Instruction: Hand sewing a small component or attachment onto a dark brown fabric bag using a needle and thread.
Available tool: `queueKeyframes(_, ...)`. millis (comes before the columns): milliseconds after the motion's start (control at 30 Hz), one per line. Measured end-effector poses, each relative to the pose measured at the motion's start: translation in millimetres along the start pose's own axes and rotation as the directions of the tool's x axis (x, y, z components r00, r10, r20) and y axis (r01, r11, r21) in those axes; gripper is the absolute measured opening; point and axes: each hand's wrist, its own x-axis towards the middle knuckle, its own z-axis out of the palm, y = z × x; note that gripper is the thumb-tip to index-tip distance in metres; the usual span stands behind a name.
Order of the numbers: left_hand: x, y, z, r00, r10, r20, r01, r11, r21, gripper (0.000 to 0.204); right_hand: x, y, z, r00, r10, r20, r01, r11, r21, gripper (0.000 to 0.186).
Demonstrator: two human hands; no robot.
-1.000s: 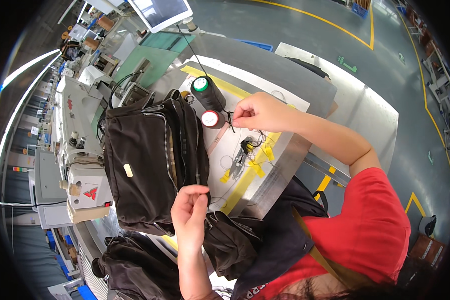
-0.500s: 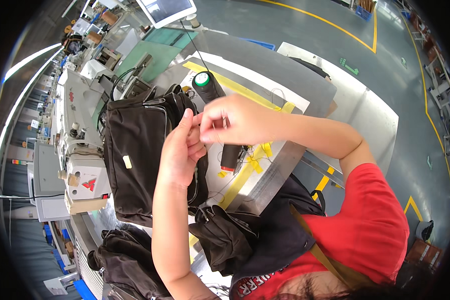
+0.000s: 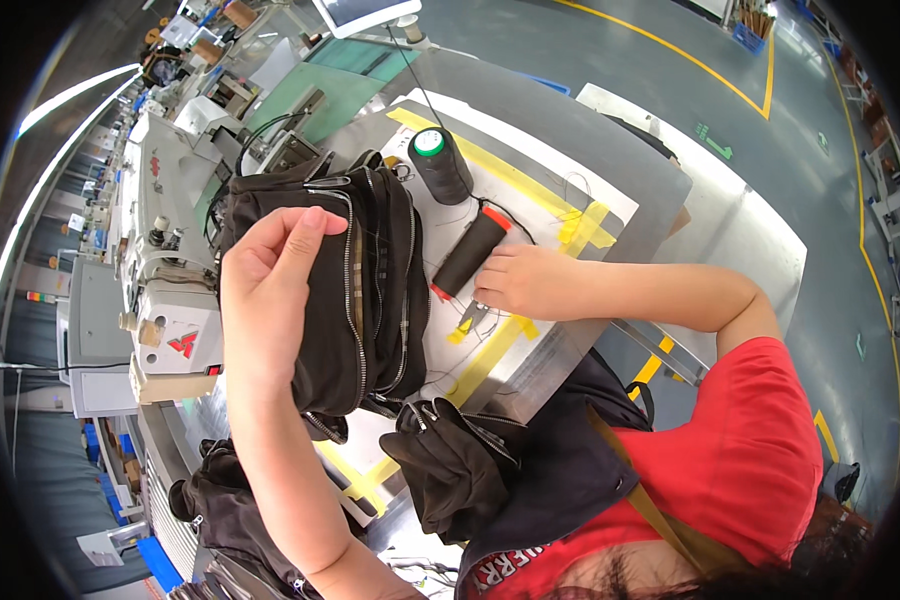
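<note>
My left hand (image 3: 270,285) is raised over a black zippered bag (image 3: 335,330), thumb and forefinger pinched together. Whatever may be between those fingertips is too fine to make out. On the white work surface (image 3: 550,170), my right hand (image 3: 530,283) reaches in with fingers curled on a small pair of thread snips (image 3: 474,318), whose upper part they cover. Just beyond it lies a black thread spool with red ends (image 3: 473,252). A black thread cone with a green top (image 3: 442,172) stands farther back.
Yellow tape (image 3: 490,360) edges the white surface, with loose thread about. A sewing machine (image 3: 175,345) stands at the left. Nearer me are a small black pouch (image 3: 450,475) and another black bag (image 3: 255,510). A screen (image 3: 365,12) stands at the back.
My hands were close together over the bag and have parted. The left has drawn left, still pinched; the right has come down beside the spool. The red-ended spool now shows fully.
</note>
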Motion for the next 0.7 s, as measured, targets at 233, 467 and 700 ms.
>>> queueKeyframes(233,-7.6,7.6,-20.9,0.997,0.06,-0.051,-0.051,0.986,0.161,0.024,12.7,-2.3,-10.7,0.903,0.344,-0.257,-0.221,0.885,0.409,0.011)
queueKeyframes(467,-11.0,11.3,-26.8,0.993,0.098,-0.063,-0.084,0.977,0.195,0.024,33.6,1.6,-23.2,0.874,0.474,-0.109,-0.42,0.849,0.321,0.028)
queueKeyframes(700,-13.2,6.0,-29.2,0.99,0.114,-0.078,-0.098,0.978,0.183,0.024,33.0,-8.1,-30.4,0.827,0.553,-0.098,-0.466,0.773,0.431,0.032)
